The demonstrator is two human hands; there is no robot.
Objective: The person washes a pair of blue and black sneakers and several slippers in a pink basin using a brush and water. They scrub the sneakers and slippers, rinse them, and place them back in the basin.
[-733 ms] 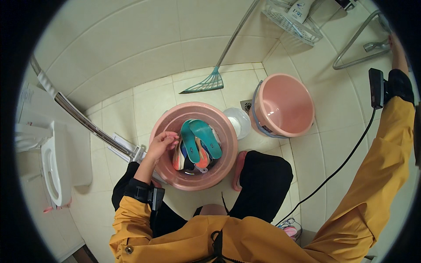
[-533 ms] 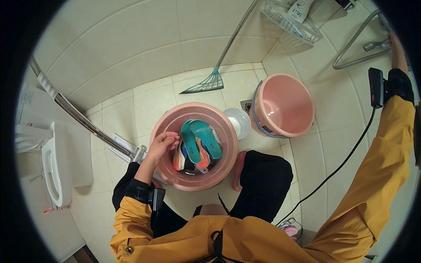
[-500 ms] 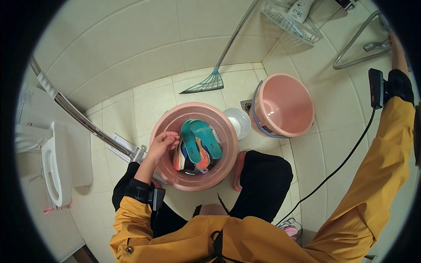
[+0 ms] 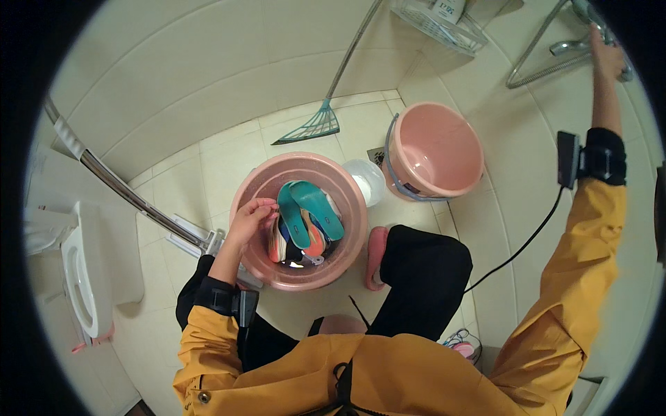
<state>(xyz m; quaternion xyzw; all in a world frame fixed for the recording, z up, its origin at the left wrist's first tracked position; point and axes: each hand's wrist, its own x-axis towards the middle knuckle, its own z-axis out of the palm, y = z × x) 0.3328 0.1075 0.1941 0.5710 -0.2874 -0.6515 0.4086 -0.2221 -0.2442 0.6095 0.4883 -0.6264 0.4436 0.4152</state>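
Note:
A pink basin point(image 4: 241, 191) stands on the floor in front of me. In it lie two teal insoles point(image 4: 318, 208), over shoes with orange, white and dark blue parts point(image 4: 279, 244). My left hand point(image 4: 252, 220) is over the basin's left rim, its fingers loosely bent and somewhat apart beside the left insole, with nothing visible in them. At the upper right my right arm is stretched to the wall. There my right hand point(image 4: 608, 61) is on a chrome faucet point(image 4: 565, 48), its fingers partly hidden around the fitting.
A pink bucket point(image 4: 444, 118) with a grey-blue handle stands right of the basin. Between them is a translucent white bowl point(image 4: 371, 182). A teal floor scraper point(image 4: 316, 125) leans behind. A metal-handled mop point(image 4: 132, 194) and a white sink point(image 4: 78, 270) are left. A corner shelf point(image 4: 444, 31) holds a bottle.
My view has shifted, so the basin and bucket sit slightly further left and up. My right hand shows more fully at the faucet. My left hand stays at the basin rim.

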